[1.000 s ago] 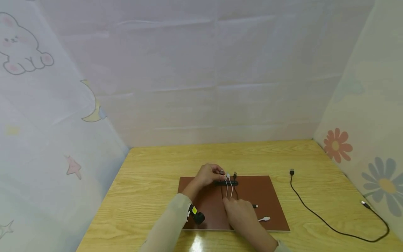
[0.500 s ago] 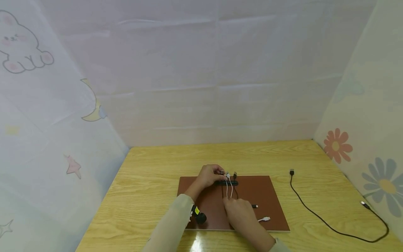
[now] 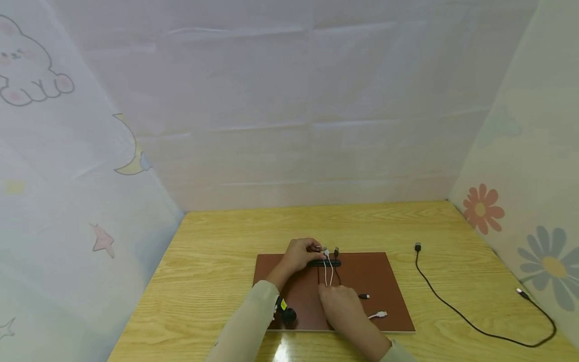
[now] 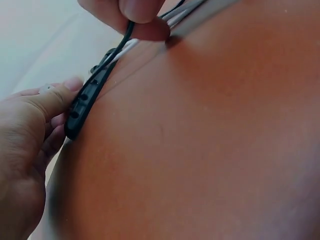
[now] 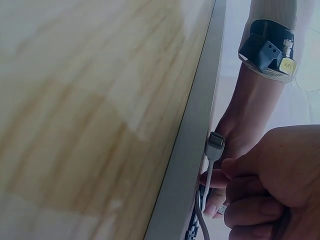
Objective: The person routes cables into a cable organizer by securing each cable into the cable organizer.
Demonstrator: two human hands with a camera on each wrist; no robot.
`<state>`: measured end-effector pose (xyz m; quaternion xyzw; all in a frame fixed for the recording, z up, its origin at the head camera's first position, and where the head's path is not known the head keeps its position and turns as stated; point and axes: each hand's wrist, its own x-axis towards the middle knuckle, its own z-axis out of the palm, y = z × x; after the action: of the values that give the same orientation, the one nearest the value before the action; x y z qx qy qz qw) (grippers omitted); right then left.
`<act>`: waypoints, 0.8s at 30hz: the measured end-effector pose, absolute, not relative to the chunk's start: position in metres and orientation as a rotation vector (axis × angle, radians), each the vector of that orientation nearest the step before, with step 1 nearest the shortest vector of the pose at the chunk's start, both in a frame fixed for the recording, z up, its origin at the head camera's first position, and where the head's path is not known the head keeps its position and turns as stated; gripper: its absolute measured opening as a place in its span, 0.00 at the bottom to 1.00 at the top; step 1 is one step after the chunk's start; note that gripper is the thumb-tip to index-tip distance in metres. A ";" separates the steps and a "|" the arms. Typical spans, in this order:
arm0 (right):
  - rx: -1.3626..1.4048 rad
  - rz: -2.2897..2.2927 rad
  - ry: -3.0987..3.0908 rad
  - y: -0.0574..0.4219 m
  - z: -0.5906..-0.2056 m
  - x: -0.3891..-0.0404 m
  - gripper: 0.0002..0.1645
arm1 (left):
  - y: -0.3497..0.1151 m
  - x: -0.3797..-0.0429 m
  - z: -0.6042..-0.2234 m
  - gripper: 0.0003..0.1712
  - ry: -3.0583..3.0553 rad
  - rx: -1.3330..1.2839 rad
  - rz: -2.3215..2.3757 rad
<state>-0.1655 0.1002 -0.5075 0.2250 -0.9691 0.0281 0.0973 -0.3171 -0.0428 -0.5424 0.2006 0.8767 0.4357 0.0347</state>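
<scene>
A black cable holder strip with slots lies along the far edge of a brown board. My left hand is at the strip's left end, pinching the end of a black cable; a small metal tip shows between the fingers in the left wrist view. Nearer me, my right hand pinches that black cable between thumb and finger. Two white cables run from the strip toward this hand. Beyond the strip stand a white USB plug and a black USB plug.
On the board, right of my right hand, lie a black plug and a white USB plug. A separate black cable curves over the wooden table at the right. Patterned cloth walls surround the table.
Both hands stay almost in place. The left fingers shift very slightly at the strip, and the black plug tip by them is less visible. The head view drifts a little.
</scene>
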 end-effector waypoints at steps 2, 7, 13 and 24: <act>0.668 0.080 -2.873 0.100 -0.507 -0.165 0.12 | -0.044 -0.317 -0.543 0.11 2.712 0.620 1.324; 0.675 0.064 -2.866 0.100 -0.506 -0.166 0.13 | -0.048 -0.315 -0.545 0.10 2.735 0.609 1.320; 0.665 0.068 -2.856 0.101 -0.507 -0.166 0.15 | -0.048 -0.312 -0.546 0.10 2.778 0.637 1.306; 0.652 0.054 -2.892 0.100 -0.509 -0.166 0.12 | -0.051 -0.313 -0.551 0.08 2.759 0.705 1.291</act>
<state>-0.1663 0.1004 -0.5088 0.2191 -0.9715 0.0180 0.0882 -0.3134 -0.0512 -0.5510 0.2253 0.8824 0.4130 0.0076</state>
